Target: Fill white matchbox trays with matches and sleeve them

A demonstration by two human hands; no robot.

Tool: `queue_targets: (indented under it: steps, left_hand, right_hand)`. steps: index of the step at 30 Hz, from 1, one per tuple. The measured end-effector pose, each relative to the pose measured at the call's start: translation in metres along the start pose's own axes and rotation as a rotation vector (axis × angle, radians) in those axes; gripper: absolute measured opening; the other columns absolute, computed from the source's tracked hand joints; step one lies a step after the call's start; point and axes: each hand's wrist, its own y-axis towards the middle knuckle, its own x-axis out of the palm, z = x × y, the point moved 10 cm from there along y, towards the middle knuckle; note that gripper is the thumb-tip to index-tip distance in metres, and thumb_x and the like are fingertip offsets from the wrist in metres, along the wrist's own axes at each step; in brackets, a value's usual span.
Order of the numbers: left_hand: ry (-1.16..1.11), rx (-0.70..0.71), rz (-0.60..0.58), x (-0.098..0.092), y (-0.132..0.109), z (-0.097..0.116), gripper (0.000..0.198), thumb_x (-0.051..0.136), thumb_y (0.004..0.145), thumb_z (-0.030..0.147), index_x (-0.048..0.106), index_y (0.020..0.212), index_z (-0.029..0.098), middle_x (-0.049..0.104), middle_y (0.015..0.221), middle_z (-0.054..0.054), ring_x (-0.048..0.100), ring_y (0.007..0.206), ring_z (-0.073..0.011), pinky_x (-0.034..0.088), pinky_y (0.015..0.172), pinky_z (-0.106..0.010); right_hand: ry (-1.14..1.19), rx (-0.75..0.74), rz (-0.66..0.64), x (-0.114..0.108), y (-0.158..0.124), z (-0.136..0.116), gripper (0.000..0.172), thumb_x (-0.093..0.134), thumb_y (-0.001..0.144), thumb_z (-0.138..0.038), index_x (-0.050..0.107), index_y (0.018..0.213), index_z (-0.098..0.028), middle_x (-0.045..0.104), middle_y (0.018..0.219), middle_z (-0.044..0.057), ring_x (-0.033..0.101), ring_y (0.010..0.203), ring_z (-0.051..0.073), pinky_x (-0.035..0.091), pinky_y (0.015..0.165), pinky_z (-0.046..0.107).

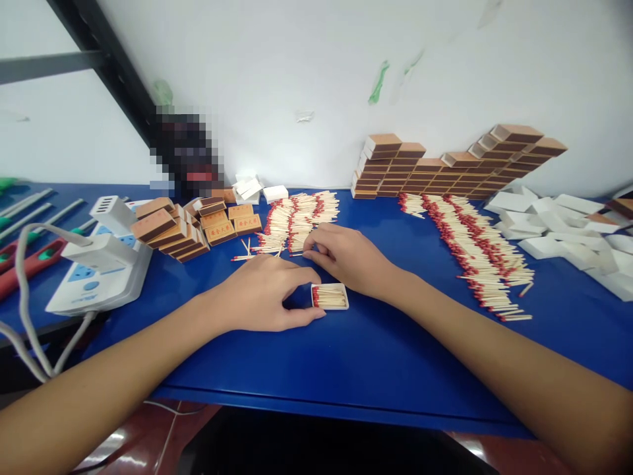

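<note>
A small white matchbox tray [346, 303] lies on the blue table, filled with red-headed matches [330, 296]. My left hand [270, 293] grips its left end, thumb at the near side and index finger at the far side. Just beyond the tray, my right hand [349, 257] has its fingers curled together beside a heap of loose matches [301, 218]. Whatever those fingers may pinch is hidden. Part of the heap's near edge lies behind both hands.
Closed matchboxes [220, 227] are piled at the left, by a white power strip [99, 284] with cables. A wall of stacked matchbox sleeves [420, 175] stands behind a long row of matches [475, 257]. White trays [568, 227] lie jumbled at the right. Screwdrivers [37, 264] rest far left.
</note>
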Motion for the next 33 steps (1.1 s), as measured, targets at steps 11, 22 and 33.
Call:
queue_targets:
  steps: [11, 22, 33]
  left_hand:
    - [0.008, -0.012, -0.016, 0.0014, 0.0001, 0.0003, 0.03, 0.067, 0.093, 0.046, 0.076, 0.107, 0.02, 0.061, 0.065, 0.004, 0.06, 0.061, -0.0128, 0.036, 0.06, -0.027]
    - [0.013, -0.021, -0.019, 0.0014, -0.0005, 0.0006, 0.03, 0.067, 0.093, 0.046, 0.076, 0.107, 0.021, 0.062, 0.065, 0.004, 0.061, 0.062, -0.013, 0.038, 0.061, -0.026]
    - [0.037, -0.014, -0.005, 0.0011, -0.0013, -0.0011, 0.029, 0.068, 0.093, 0.045, 0.075, 0.107, 0.021, 0.066, 0.071, 0.002, 0.061, 0.063, -0.0131, 0.037, 0.059, -0.026]
  right_hand:
    - [0.01, 0.004, 0.013, -0.0013, -0.0002, -0.0002, 0.008, 0.064, 0.096, -0.011, 0.066, 0.097, -0.019, 0.06, 0.082, -0.002, 0.051, 0.073, 0.013, 0.034, 0.067, 0.026]
    - [0.015, -0.002, 0.027, -0.0005, -0.0011, 0.001, 0.007, 0.063, 0.097, -0.014, 0.067, 0.096, -0.02, 0.06, 0.08, -0.001, 0.051, 0.073, 0.014, 0.034, 0.066, 0.027]
    - [0.033, 0.002, 0.043, -0.0011, -0.0013, 0.001, 0.008, 0.064, 0.098, -0.015, 0.071, 0.095, -0.018, 0.059, 0.08, 0.0, 0.051, 0.071, 0.013, 0.035, 0.065, 0.027]
